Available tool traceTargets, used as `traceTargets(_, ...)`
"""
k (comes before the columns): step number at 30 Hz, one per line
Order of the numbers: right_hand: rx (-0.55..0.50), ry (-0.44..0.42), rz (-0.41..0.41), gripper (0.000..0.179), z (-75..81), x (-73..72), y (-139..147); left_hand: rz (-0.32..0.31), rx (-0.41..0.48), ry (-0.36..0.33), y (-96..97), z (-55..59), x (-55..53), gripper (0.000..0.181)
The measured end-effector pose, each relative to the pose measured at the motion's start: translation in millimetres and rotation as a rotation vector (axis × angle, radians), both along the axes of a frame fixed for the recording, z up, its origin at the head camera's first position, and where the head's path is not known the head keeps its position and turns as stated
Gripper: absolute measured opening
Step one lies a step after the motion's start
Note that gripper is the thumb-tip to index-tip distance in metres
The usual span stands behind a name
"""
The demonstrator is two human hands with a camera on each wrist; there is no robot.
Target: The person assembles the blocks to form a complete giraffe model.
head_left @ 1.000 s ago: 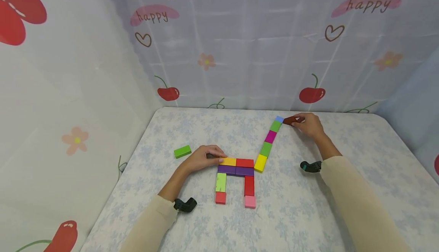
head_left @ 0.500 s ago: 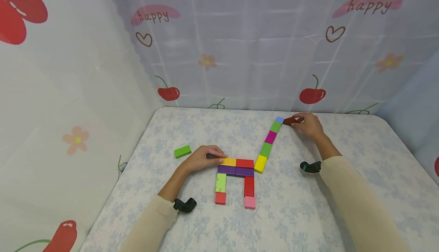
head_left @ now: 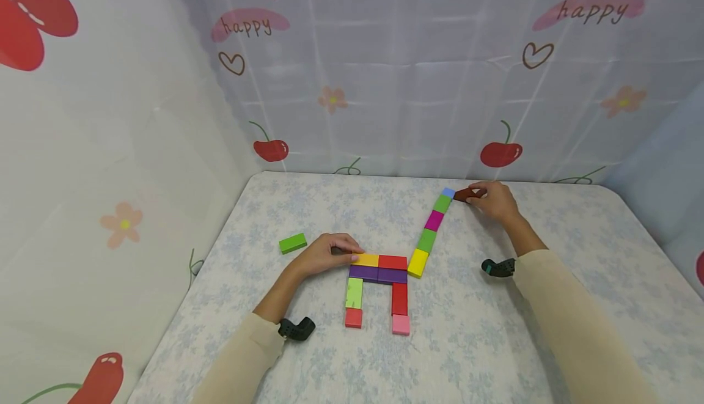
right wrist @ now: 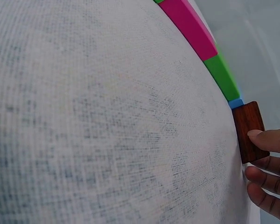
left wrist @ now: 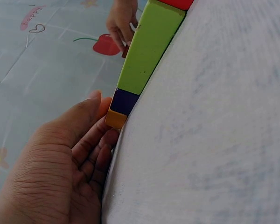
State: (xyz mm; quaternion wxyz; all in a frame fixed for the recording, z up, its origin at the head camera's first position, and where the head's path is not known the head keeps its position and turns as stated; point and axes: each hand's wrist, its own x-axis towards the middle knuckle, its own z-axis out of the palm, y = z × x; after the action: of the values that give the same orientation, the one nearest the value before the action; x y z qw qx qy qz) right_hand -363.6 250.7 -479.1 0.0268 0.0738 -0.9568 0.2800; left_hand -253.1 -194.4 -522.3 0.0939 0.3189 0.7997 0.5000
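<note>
My right hand (head_left: 497, 201) pinches a dark brown wooden block (right wrist: 248, 133) at the far side, thumb on its near face. The block's end is right at a light blue block (head_left: 448, 192), the top of a slanting row with green, magenta (head_left: 434, 220) and yellow (head_left: 418, 263) blocks. My left hand (head_left: 326, 253) holds the left end of an orange-yellow block (head_left: 367, 260) between thumb and fingers. That block lies beside a red block (head_left: 393, 262), above two purple blocks (head_left: 364, 274). Two legs run toward me, light green (head_left: 354, 293) over red, and red (head_left: 399, 299) over pink.
A loose green block (head_left: 293, 243) lies left of my left hand. Patterned cloth (head_left: 467, 355) covers the table, and a printed curtain (head_left: 396, 123) hangs behind its far edge. Black wrist devices (head_left: 297, 329) sit on both forearms.
</note>
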Motion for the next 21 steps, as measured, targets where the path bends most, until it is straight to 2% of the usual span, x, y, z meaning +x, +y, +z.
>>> traceTargets(6, 0.001, 0.014, 0.016, 0.043, -0.2, -0.6, 1.2, -0.004, -0.009, -0.009, 0.4, -0.2, -0.3, 0.023)
traceTargets(10, 0.001, 0.012, 0.018, 0.042, 0.5, 0.2, 0.6, -0.02, -0.003, -0.007, 2.2, 14.2, 7.0, 0.023)
traceTargets(11, 0.001, 0.012, 0.017, 0.042, 1.1, 0.8, 0.2, -0.02, -0.001, -0.007, 2.1, 14.1, 7.1, 0.023)
traceTargets(14, 0.008, 0.01, 0.011, 0.041, 2.1, 1.9, -0.5, -0.016, 0.003, 0.0, 1.1, 12.1, 6.2, 0.022)
traceTargets(17, 0.012, 0.008, 0.006, 0.041, 3.1, 2.7, -0.4, -0.008, -0.009, 0.009, -1.5, -1.5, -1.6, 0.021)
traceTargets(21, 0.013, 0.006, 0.002, 0.042, 3.7, 3.5, -0.8, -0.012, -0.008, 0.015, -1.7, -2.4, -2.4, 0.021)
